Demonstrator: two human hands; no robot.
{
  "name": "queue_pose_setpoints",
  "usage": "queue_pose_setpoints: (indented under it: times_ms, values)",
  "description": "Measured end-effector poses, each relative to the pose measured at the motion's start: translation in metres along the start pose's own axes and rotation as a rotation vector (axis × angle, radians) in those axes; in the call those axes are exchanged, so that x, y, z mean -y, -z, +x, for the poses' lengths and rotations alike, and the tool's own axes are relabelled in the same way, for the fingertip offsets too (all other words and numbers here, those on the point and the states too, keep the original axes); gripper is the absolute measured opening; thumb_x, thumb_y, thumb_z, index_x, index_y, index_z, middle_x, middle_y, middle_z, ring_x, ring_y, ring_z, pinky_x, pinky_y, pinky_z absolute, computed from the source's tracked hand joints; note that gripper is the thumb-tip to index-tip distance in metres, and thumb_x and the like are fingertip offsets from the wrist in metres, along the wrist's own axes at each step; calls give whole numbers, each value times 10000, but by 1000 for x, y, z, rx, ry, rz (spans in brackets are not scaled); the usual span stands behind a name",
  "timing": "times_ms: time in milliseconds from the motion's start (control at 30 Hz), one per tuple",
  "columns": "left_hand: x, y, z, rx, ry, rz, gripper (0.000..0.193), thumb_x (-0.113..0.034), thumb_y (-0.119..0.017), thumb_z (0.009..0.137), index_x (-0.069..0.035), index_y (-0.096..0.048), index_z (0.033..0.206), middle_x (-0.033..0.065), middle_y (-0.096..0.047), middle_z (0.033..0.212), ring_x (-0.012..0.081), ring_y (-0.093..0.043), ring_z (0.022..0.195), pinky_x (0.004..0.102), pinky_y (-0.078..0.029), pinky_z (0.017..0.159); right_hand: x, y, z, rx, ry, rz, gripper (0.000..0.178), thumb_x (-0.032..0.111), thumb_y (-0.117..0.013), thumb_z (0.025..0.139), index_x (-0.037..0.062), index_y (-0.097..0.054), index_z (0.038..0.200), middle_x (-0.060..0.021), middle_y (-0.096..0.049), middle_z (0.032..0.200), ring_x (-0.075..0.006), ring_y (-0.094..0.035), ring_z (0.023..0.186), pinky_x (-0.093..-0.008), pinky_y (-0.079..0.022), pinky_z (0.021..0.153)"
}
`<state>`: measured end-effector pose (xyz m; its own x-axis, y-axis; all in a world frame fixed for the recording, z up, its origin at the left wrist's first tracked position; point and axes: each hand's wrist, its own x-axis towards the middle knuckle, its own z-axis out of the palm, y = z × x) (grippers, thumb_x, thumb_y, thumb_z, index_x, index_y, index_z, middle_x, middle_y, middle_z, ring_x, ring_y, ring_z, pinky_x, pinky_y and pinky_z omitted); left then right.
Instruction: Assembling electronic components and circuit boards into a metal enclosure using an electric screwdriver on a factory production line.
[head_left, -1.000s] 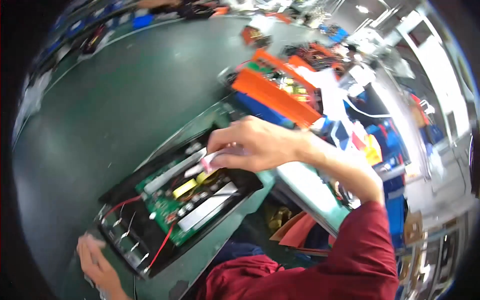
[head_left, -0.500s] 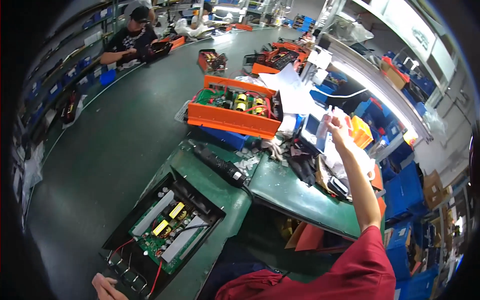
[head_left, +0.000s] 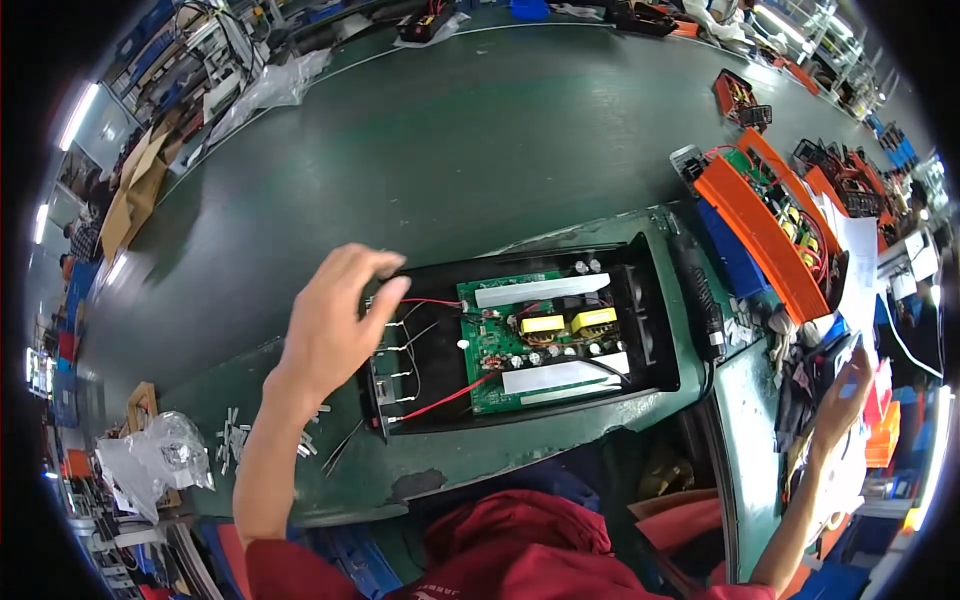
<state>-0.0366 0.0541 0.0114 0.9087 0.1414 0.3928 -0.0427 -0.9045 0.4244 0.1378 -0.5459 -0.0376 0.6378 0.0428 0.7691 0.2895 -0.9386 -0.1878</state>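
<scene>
A black open-topped metal case (head_left: 420, 265) lies on the worktable, with a green circuit board (head_left: 480, 345) inside. Pale metal bars (head_left: 565, 378), yellow-wrapped transformers (head_left: 594, 321) and capacitors stand on that board. Red wires (head_left: 450, 398) run from it to the end panel (head_left: 381, 390) at the case's left. Over this panel hovers my left hand (head_left: 335, 325), thumb and fingers apart, holding nothing visible. Far to the right, my right hand (head_left: 843, 400) is stretched over a cluttered pile, fingers extended, beside a dark flat object. No held thing shows in it.
An orange case with electronics (head_left: 765, 235) rests on a blue bin (head_left: 728, 245) at the right. A black corded power tool (head_left: 697, 290) lies beside the black case. Tweezers (head_left: 343, 448), small pale pieces (head_left: 235, 435) and a clear plastic bag (head_left: 165, 455) sit at the left.
The view has swung left, toward the black case. My left hand has come over its end panel. My right hand, earlier holding a clear bottle, now shows none.
</scene>
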Motion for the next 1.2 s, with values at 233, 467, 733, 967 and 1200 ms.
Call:
queue_pose_setpoints:
  times_ms: [233,467,733,967,1200]
  values:
    - [24,-68,57,417,-107,50,374,-339,-528,1026,-10,-630,1172,160,-637,1157,336,-601,1117,425,-479,943,157,-20,-76,484,165,344,351,-107,-599,863,22,-590,1190,-193,-647,1064,-363,-636,1025,-421,-497,936]
    - [25,-101,82,563,-192,43,308,-313,-548,1013,-25,-655,1024,186,-684,897,371,-668,845,463,-529,729,206,-78,-108,505,-48,731,534,-134,-541,797,-17,-535,1318,-161,-624,1058,-264,-620,917,-344,-481,889]
    - [39,-100,99,356,-400,83,197,-223,-626,954,-44,-704,930,160,-702,776,354,-671,670,427,-532,594,205,-106,-133,394,-258,823,269,-20,-502,1006,-21,-525,1274,-151,-686,1058,-217,-664,873,-313,-513,845]
    - [108,-80,160,311,-320,178,212,-249,-625,954,-46,-688,951,193,-682,811,399,-660,737,460,-510,639,198,-108,-134,361,-224,751,334,-88,-597,894,-11,-566,1217,-126,-683,941,-171,-541,624,-298,-446,590]
    - [257,-46,253,73,-66,436,345,-381,-517,994,-76,-652,1082,216,-669,1096,428,-631,1018,524,-492,836,211,-108,-122,382,-143,736,335,-93,-600,870,-10,-568,1193,-123,-692,914,-205,-571,637,-313,-468,607]
